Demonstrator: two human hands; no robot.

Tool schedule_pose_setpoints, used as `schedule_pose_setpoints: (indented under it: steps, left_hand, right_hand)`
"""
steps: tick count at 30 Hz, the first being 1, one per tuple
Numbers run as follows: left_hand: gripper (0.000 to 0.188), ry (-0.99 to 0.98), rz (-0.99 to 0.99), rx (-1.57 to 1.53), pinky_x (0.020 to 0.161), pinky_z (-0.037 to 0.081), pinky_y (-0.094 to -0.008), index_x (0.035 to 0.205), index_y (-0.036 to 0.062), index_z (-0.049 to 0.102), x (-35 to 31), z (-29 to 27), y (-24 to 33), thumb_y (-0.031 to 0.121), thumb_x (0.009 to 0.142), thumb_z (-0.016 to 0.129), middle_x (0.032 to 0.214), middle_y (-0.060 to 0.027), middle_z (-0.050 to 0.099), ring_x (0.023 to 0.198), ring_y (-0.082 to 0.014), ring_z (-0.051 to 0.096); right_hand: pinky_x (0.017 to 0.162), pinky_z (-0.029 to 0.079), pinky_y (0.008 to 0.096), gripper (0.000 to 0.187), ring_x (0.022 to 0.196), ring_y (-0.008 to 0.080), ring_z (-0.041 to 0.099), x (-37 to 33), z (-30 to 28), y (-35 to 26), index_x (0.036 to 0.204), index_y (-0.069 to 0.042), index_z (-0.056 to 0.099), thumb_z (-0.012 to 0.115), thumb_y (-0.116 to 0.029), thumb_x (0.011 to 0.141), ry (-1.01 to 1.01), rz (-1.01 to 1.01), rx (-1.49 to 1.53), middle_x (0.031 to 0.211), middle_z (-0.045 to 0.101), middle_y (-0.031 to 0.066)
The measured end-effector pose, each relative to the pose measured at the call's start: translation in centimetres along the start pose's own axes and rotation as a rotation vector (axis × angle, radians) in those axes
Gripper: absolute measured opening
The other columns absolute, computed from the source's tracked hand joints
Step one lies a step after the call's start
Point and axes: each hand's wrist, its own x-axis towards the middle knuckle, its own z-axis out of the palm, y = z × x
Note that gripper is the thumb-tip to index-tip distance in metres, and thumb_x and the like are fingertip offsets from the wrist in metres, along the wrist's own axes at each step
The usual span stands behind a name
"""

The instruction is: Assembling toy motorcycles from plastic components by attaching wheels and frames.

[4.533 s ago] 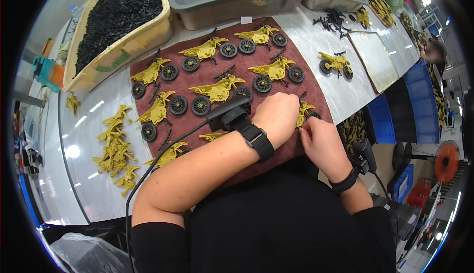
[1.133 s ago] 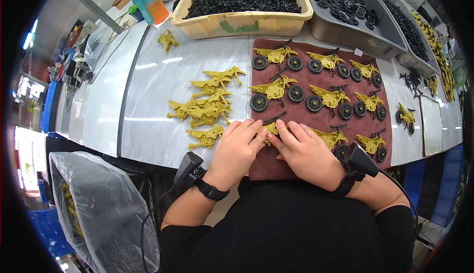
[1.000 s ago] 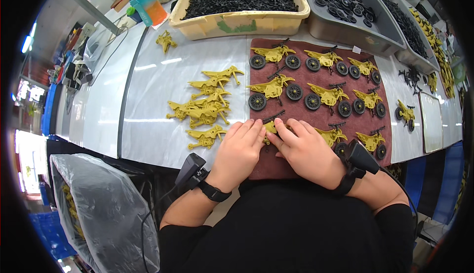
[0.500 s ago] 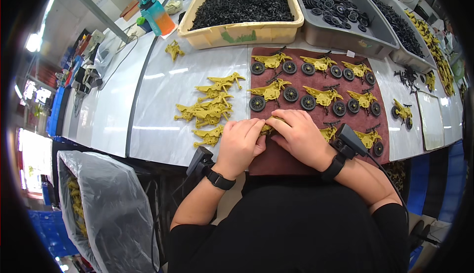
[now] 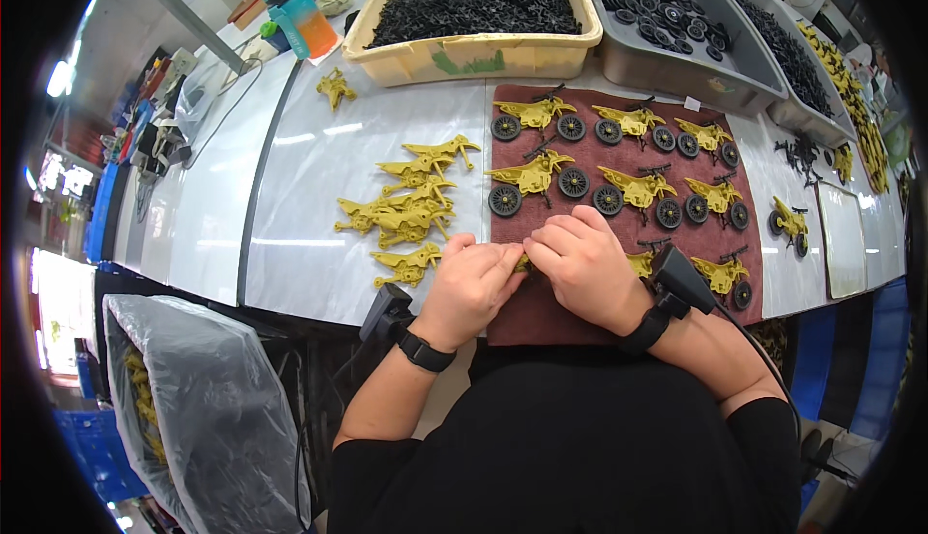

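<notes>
Close together over the front of a dark red cloth [image 5: 541, 317], my left hand [image 5: 471, 283] and my right hand [image 5: 590, 268] are both closed on one yellow toy motorcycle body [image 5: 523, 263]. Only a sliver of it shows between the fingers; the rest is hidden. Beyond my hands, toy motorcycles [image 5: 522, 174] with black wheels and handlebars lie in rows on the cloth. Some near my right wrist are partly covered. To the left of my left hand, several yellow motorcycle bodies without wheels [image 5: 404, 265] lie in a loose pile on the white table.
At the back stand a cream tub [image 5: 474, 58] of small black parts and a grey tub [image 5: 677, 75] of black wheels. A teal and orange bottle [image 5: 302, 22] is at back left. A plastic-lined bag [image 5: 208, 389] with yellow parts stands below the table's left edge.
My right hand has turned, its fingers now curled more tightly around the yellow body. Less of that body shows between my hands. The view has shifted slightly.
</notes>
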Motion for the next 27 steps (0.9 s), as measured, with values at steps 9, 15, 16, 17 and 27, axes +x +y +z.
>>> schedule_pose_setpoints:
  steps: [9,15,16,17,27]
  left_hand:
    - [0.045,0.070,-0.049,0.006,0.076,0.041,-0.0373,0.107,0.0011,0.064,0.7,-2.0,2.3,0.002,0.063,0.075,0.100,-0.0086,0.068,0.088,-0.0224,0.065]
    - [0.050,0.203,0.074,-0.270,0.078,0.047,-0.0377,0.109,-0.0023,0.062,1.5,-4.3,4.4,-0.002,0.061,0.075,0.105,-0.0131,0.066,0.096,-0.0255,0.065]
    - [0.050,0.220,0.041,-0.331,0.079,0.051,-0.0378,0.108,-0.0028,0.063,1.5,-4.2,5.0,-0.007,0.060,0.074,0.105,-0.0141,0.065,0.095,-0.0278,0.065]
    - [0.050,0.220,0.044,-0.331,0.079,0.051,-0.0378,0.108,-0.0028,0.063,1.5,-4.0,5.3,-0.007,0.060,0.074,0.105,-0.0141,0.065,0.095,-0.0278,0.065]
    - [0.048,0.256,0.009,-0.625,0.078,0.051,-0.0358,0.110,0.0010,0.066,1.2,-3.0,6.0,-0.008,0.064,0.071,0.103,-0.0124,0.067,0.092,-0.0273,0.066]
  right_hand:
    - [0.088,0.042,0.0358,0.024,0.093,0.0209,0.060,-0.4,-1.9,0.2,0.097,-0.006,0.064,0.069,-0.010,0.074,0.046,0.080,0.281,0.096,0.062,0.0032]
    - [0.087,0.045,0.0372,0.038,0.100,0.0242,0.061,-0.5,-4.7,-0.3,0.106,-0.005,0.062,0.075,-0.007,0.070,0.248,0.080,0.578,0.106,0.063,0.0070]
    - [0.086,0.045,0.0364,0.040,0.098,0.0244,0.062,-0.7,-5.0,-0.1,0.107,-0.005,0.062,0.076,-0.007,0.070,0.217,0.024,0.603,0.105,0.064,0.0076]
    - [0.086,0.045,0.0357,0.043,0.096,0.0246,0.062,-0.8,-5.2,-0.1,0.109,-0.005,0.061,0.077,-0.008,0.069,0.186,-0.031,0.627,0.103,0.064,0.0082]
    - [0.073,0.046,0.0339,0.039,0.080,0.0256,0.060,-1.9,-5.9,-1.7,0.102,-0.006,0.062,0.080,-0.011,0.068,0.233,0.054,0.743,0.091,0.062,0.0071]
